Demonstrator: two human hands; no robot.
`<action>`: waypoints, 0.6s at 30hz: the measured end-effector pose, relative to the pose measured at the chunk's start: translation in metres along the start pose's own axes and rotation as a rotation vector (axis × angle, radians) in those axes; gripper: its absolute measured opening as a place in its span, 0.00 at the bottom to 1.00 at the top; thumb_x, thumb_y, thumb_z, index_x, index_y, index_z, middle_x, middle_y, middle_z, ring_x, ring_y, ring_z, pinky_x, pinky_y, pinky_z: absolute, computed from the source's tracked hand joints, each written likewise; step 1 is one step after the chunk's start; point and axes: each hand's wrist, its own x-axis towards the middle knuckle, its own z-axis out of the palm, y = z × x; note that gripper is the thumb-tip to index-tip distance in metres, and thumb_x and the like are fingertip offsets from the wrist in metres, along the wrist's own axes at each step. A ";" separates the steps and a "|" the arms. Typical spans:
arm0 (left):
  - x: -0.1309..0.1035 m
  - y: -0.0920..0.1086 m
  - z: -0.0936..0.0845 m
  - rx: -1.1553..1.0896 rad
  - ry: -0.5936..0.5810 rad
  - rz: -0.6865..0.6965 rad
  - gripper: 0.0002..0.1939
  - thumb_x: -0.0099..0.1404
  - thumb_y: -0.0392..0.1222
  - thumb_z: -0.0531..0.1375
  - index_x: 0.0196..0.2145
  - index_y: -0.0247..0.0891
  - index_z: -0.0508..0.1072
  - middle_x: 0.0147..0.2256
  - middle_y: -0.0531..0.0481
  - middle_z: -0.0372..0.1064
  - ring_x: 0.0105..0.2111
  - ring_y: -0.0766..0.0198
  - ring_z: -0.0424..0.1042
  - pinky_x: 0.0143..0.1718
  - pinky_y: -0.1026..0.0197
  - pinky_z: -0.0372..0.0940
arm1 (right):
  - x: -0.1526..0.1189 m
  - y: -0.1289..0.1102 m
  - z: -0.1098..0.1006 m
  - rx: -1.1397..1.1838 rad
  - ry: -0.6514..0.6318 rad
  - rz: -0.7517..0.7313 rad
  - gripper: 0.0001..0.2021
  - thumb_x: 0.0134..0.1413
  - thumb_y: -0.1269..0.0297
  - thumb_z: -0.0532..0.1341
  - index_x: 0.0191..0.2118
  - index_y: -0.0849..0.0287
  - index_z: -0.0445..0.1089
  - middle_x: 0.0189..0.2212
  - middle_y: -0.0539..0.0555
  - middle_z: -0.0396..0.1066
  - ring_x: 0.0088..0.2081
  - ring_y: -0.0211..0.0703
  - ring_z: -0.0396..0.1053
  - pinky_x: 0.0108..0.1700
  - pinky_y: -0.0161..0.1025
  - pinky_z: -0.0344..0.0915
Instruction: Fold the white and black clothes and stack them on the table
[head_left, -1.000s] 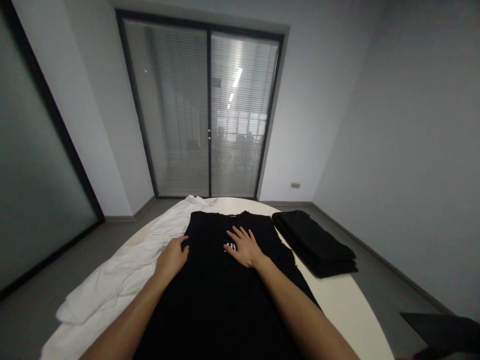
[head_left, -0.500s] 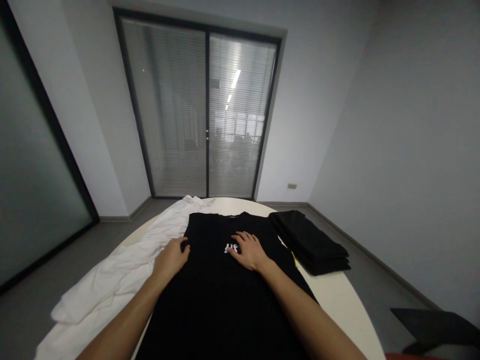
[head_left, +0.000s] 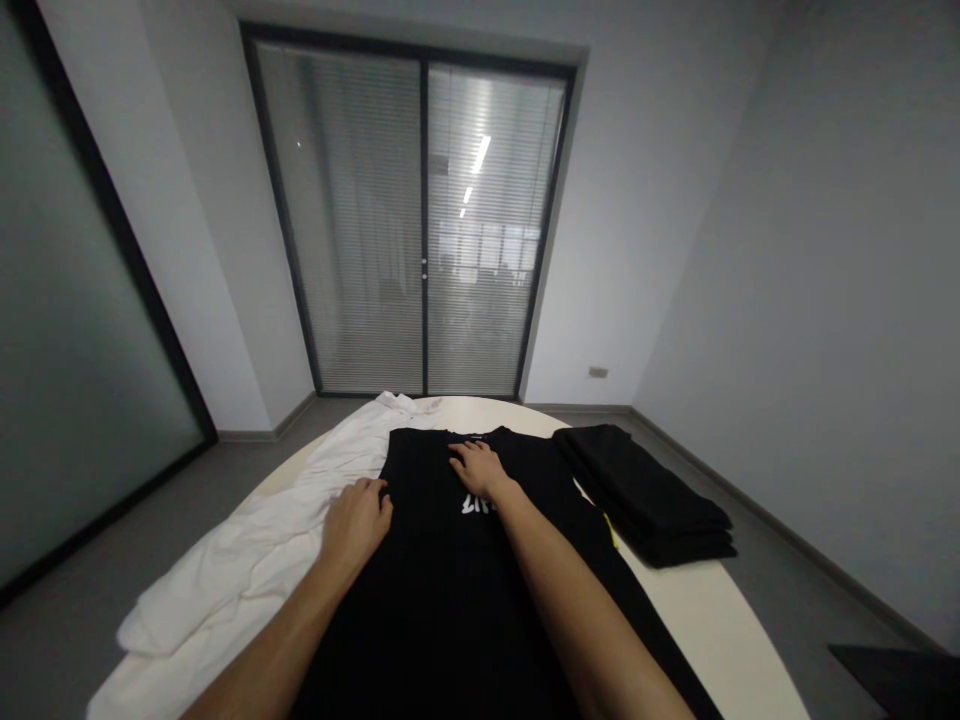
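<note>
A black shirt (head_left: 450,590) with a white print lies spread over the pale round table (head_left: 720,620), its neckline toward the far edge. On the shirt near the neckline rests my right hand (head_left: 478,470), fingers spread and palm down, just beyond the print. My left hand (head_left: 358,518) is at the shirt's left edge, fingers slightly curled and the thumb apart, touching the black cloth. White cloth (head_left: 247,560) lies rumpled along the left side of the table, partly beside my left forearm.
Folded black cloths (head_left: 645,490) form a stack at the table's right edge. A small yellow strip (head_left: 611,530) shows by the shirt's right side. Behind the table are a glass door (head_left: 352,230) with blinds and white walls. A dark object (head_left: 900,680) is at the lower right.
My right hand has moved from the print up toward the neckline and slightly left. My left hand remains at the shirt's left edge. The whole view has shifted a little.
</note>
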 end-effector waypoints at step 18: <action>0.002 0.004 -0.006 -0.001 -0.037 -0.074 0.20 0.69 0.41 0.53 0.55 0.34 0.71 0.48 0.38 0.72 0.45 0.52 0.75 0.44 0.56 0.65 | 0.026 -0.026 0.028 -0.007 0.100 -0.011 0.25 0.69 0.54 0.44 0.67 0.50 0.56 0.71 0.53 0.45 0.70 0.54 0.42 0.67 0.57 0.38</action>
